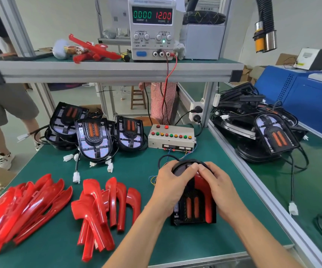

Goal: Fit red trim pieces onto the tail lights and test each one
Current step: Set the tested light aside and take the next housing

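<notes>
A green-matted worktop (140,171) framed in aluminium fills the space, with a grey shelf (106,71) above it carrying a white bench power supply (152,29) whose display reads 0.000 and 12.00. Below the supply, at the back of the mat, sits a beige test box with a row of red, green and yellow buttons (171,138), fed by red and black leads. Just in front of that box lies a black D-shaped tail light with two orange bars (193,206), and both hands are on it: the left hand (172,187) curls over its left side and rounded top, the right hand (219,187) curls over its right side, the fingertips of the two meeting at the top and pressing on a glossy red curved trim piece (201,183) seated along the light's right half. To the left of the test box stands a cluster of black tail lights with white connectors (96,136). Nearer, left of the held light, lie two heaps of loose red plastic trim pieces (102,206), the far-left heap (24,207) being longer shapes. Right of the test box, beyond an aluminium rail, more black tail lights are piled (268,130).
</notes>
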Motion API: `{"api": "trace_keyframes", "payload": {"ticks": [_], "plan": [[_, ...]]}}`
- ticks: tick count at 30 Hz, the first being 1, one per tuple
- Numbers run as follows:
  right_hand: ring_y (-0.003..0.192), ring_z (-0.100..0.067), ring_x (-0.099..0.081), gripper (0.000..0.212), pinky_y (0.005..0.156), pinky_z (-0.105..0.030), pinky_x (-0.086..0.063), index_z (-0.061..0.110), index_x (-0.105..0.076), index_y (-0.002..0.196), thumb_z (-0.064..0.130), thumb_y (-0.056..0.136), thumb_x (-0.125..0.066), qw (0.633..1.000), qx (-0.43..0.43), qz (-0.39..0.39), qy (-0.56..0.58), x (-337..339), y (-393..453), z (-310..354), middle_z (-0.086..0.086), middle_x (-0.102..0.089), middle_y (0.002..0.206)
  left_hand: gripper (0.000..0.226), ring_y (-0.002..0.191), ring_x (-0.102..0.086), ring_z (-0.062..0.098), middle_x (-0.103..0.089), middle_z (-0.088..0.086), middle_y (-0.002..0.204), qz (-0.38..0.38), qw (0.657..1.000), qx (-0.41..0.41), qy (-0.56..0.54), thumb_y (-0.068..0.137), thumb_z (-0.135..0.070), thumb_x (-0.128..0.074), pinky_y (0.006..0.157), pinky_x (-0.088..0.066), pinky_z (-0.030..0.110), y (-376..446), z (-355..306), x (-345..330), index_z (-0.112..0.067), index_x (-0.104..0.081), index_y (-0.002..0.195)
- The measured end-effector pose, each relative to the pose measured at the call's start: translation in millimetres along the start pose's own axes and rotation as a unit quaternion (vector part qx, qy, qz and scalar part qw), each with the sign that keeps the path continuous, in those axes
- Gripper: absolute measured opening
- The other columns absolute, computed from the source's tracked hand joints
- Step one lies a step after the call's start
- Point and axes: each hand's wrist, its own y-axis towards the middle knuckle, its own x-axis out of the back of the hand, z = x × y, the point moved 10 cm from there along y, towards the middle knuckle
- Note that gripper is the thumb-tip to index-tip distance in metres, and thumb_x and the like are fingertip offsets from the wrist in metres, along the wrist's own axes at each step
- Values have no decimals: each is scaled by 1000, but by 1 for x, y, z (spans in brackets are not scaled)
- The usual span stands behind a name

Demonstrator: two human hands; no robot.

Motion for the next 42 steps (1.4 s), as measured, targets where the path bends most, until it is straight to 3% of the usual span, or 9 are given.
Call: {"api": "trace_keyframes", "payload": {"ticks": [4,10,17,21,30,36,42], "plan": [[92,-17,-67,23,92,-44,-49,22,-74,95,41,90,-60,997,-37,38,54,-1,-1,-1,-5,-76,98,29,75,-67,13,-74,-1,82,15,999,-31,32,72,-48,-79,80,-57,45,0,-3,-5,-23,-72,86],[106,-26,-71,21,99,-42,-52,18,-74,105,23,105,-54,995,-39,30,85,-1,-6,-5,-9,-76,110,29,83,-71,24,-76,4,87,16,998,-46,49,75,-46,-78,85,-58,51,-1,-5,-7,-22,-71,89],[111,-29,-70,27,103,-45,-50,15,-74,113,33,98,-60,989,-47,40,134,-3,-4,-5,-13,-75,116,26,73,-66,14,-73,6,82,15,998,-49,42,75,-44,-79,78,-56,49,-1,-7,-8,-22,-69,85],[110,-25,-70,33,97,-36,-52,16,-74,115,40,93,-67,985,-55,57,157,-5,-4,-6,-13,-74,118,39,72,-61,17,-70,10,80,18,998,-45,29,74,-44,-80,79,-55,55,1,-4,-7,-10,-65,87],[102,-20,-72,32,83,-23,-56,12,-76,112,32,89,-68,975,-72,57,205,-5,-8,-5,-15,-75,115,38,72,-61,17,-69,7,79,37,998,-43,13,75,-40,-80,73,-52,42,2,-1,-10,-8,-65,90],[103,-22,-72,34,88,-28,-55,7,-74,113,28,88,-66,976,-75,31,201,-3,-11,-3,-15,-76,114,37,70,-60,14,-68,2,76,33,998,-53,18,75,-41,-79,71,-50,38,1,-3,-11,-9,-66,88],[105,-23,-72,20,89,-29,-55,15,-77,108,21,100,-60,982,-75,22,174,-1,-11,-3,-12,-77,112,27,71,-65,13,-73,1,79,42,997,-58,33,77,-42,-78,73,-55,37,0,-4,-11,-18,-70,87]]}}
